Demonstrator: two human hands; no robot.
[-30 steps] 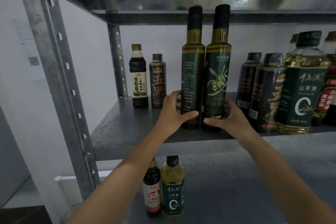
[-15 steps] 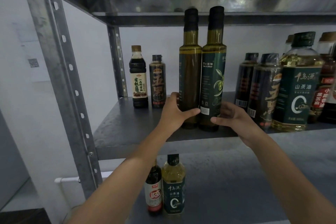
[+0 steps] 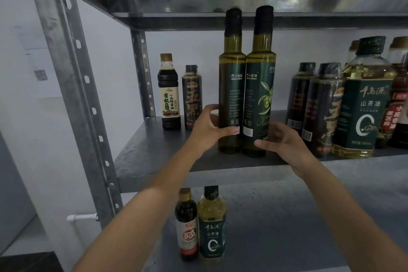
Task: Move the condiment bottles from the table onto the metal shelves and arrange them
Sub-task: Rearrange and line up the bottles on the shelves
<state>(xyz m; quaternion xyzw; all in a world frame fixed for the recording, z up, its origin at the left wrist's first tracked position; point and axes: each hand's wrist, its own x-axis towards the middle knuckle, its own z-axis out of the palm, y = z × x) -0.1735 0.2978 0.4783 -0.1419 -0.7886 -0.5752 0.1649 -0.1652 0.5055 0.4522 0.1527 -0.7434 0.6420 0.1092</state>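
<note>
Two tall green olive oil bottles stand upright and touching near the front of the middle metal shelf (image 3: pixel 159 161). My left hand (image 3: pixel 209 128) grips the base of the left olive oil bottle (image 3: pixel 230 86), thumb across its front. My right hand (image 3: pixel 280 141) curls round the base of the right olive oil bottle (image 3: pixel 260 86), thumb low on its front. Their black caps reach almost to the shelf above.
A soy sauce bottle (image 3: pixel 169 93) and a dark bottle (image 3: pixel 191 97) stand at the back left. Several dark bottles (image 3: pixel 320 108) and a camellia oil bottle (image 3: pixel 364 104) crowd the right. Two bottles (image 3: pixel 201 225) stand on the lower shelf. A steel upright (image 3: pixel 75 77) rises at left.
Both olive oil bottles have been turned about their axes, so their labels now face more to the right. My hands stay at their bases.
</note>
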